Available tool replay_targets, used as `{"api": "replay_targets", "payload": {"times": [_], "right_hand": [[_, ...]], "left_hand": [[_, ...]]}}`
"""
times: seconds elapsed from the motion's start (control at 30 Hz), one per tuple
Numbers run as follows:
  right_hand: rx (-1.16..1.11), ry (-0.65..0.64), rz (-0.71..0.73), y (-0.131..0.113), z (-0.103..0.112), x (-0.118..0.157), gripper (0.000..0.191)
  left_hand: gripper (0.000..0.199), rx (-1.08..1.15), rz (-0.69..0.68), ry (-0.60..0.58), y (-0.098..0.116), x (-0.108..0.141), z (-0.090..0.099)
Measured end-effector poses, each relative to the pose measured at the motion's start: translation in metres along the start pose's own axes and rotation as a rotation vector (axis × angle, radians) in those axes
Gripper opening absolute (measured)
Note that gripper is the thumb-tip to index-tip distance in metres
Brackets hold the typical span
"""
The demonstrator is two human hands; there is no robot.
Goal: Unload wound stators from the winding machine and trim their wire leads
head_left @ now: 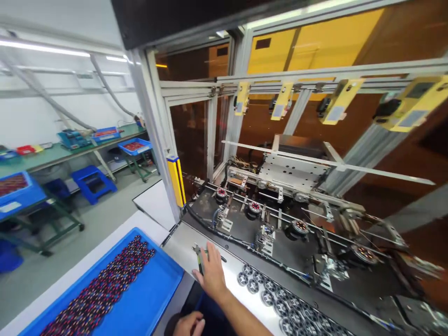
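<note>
My right hand (pixel 213 273) reaches over the metal ledge (pixel 182 242), its fingers spread above a pair of green-handled pliers (pixel 200 261) lying there. Whether the fingertips touch the pliers is hard to tell. Low in the frame, my left hand (pixel 189 324) is near the ledge's front edge with its fingers curled; what they hold, if anything, is hidden. Several round black-and-silver parts (pixel 268 297) stand in rows on the ledge, right of my right hand. A blue tray (pixel 154 289) on the left holds many small dark rings with red and copper colours.
Behind the ledge, a machine bed (pixel 241 228) carries several round stations and metal arms. Yellow boxes (pixel 280 101) hang from the frame above. A yellow-and-blue post (pixel 176 182) stands at the machine's left. Far left are benches, blue trays and a blue stool (pixel 94 183).
</note>
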State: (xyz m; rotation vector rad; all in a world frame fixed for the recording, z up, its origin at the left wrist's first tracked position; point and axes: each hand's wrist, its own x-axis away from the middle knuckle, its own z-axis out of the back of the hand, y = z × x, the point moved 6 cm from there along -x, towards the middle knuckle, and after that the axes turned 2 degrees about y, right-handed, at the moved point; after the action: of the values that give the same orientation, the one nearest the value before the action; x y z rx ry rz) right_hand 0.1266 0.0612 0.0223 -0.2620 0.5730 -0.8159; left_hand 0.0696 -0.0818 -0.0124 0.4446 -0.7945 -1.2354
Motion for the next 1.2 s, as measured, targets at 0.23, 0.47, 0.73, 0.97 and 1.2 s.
{"api": "replay_targets", "payload": {"times": [0.23, 0.47, 0.73, 0.97, 1.2], "right_hand": [[0.073, -0.152, 0.143, 0.011, -0.016, 0.002, 0.056], [0.049, -0.232, 0.366, 0.023, -0.017, 0.008, 0.064], [0.017, -0.255, 0.386, 0.034, -0.022, 0.016, 0.06], [0.023, -0.275, 0.432, 0.032, -0.014, 0.016, 0.067], [0.089, -0.331, 0.393, 0.026, -0.006, 0.015, 0.062]], "left_hand": [[0.042, 0.03, 0.034, 0.319, 0.017, 0.006, 0.02], [0.026, 0.011, -0.022, 0.451, 0.05, -0.012, 0.006], [0.032, -0.149, -0.121, 0.471, 0.053, -0.027, 0.012], [0.031, -0.221, -0.177, 0.552, 0.05, -0.045, 0.024], [0.027, -0.195, -0.204, 0.645, 0.036, -0.055, 0.028]]}}
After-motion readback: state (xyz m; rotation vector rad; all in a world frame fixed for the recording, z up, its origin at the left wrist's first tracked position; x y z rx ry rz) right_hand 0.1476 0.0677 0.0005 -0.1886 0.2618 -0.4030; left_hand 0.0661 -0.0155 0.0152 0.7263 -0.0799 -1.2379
